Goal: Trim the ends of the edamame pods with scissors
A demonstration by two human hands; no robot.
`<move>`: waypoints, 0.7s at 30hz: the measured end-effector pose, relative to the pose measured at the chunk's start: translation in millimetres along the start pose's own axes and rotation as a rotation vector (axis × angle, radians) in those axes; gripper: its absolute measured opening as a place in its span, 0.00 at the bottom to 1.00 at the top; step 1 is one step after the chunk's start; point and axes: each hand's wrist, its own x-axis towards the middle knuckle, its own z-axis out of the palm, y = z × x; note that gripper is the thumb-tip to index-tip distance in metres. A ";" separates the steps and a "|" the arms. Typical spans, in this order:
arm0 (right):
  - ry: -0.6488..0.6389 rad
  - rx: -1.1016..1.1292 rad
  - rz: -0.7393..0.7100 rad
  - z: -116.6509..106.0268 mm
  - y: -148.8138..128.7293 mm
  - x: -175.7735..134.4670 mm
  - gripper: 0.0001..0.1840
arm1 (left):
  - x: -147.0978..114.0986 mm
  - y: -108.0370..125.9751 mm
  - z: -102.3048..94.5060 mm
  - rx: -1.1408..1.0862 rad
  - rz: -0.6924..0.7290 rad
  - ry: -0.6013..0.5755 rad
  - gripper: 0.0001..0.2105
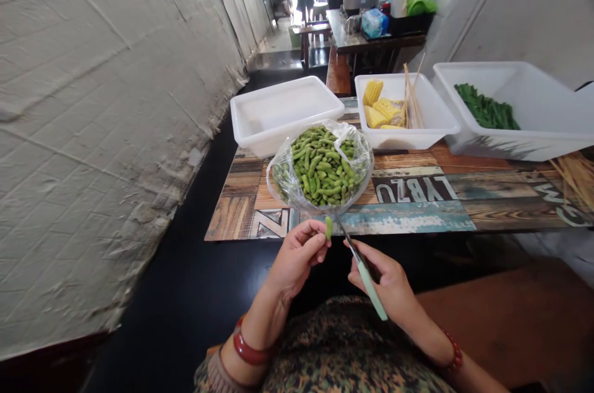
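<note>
bean pod (329, 228) in left hand (297, 255)

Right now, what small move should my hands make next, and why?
Probably bring the mint-green-handled metal tool toward the small green pod: your left hand pinches the pod upright, and your right hand holds the tool close by, apparently not touching it.

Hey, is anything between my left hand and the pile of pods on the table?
Yes: the near edge of the clear bag lies between your left hand and the pods. The tool in your right hand angles up to the right of that path.
</note>
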 end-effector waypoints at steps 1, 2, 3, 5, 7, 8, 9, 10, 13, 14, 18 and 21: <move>-0.010 -0.018 -0.010 0.4 0.3 0.0 0.24 | -0.8 -0.1 0.7 0.023 0.006 -0.005 0.11; -0.016 -0.034 -0.024 0.9 0.6 0.0 0.24 | -1.5 -0.6 0.9 0.048 0.013 -0.007 0.12; -0.020 -0.047 -0.041 1.5 0.9 -0.1 0.24 | -2.1 -1.3 0.6 0.068 0.020 -0.009 0.12; -0.023 -0.069 -0.084 2.7 1.6 -0.4 0.24 | -3.0 -2.8 -1.1 0.088 0.038 -0.018 0.13; -0.030 -0.082 -0.129 3.7 2.4 -0.8 0.24 | -3.5 -3.8 -3.4 0.104 0.067 -0.026 0.14; -0.037 -0.087 -0.146 4.0 2.9 -1.0 0.24 | -3.7 -3.8 -4.3 0.114 0.083 -0.022 0.14; -0.047 -0.091 -0.157 4.1 3.4 -1.1 0.24 | -3.8 -3.6 -5.1 0.123 0.097 -0.010 0.14; -0.057 -0.095 -0.162 4.1 4.1 -1.3 0.25 | -3.8 -3.2 -5.5 0.125 0.109 0.009 0.13; -0.074 -0.101 -0.151 3.3 6.5 -1.8 0.26 | -3.5 -1.1 -5.5 0.106 0.135 0.079 0.12; -0.072 -0.099 -0.143 2.7 7.2 -1.8 0.26 | -3.2 -0.4 -5.4 0.105 0.146 0.095 0.12; -0.040 -0.088 -0.089 -1.8 8.3 -1.1 0.25 | -2.9 2.3 -6.1 0.164 0.193 0.083 0.10; -0.027 -0.093 -0.097 -5.1 6.8 0.3 0.24 | -3.8 4.3 -6.6 0.227 0.188 0.022 0.08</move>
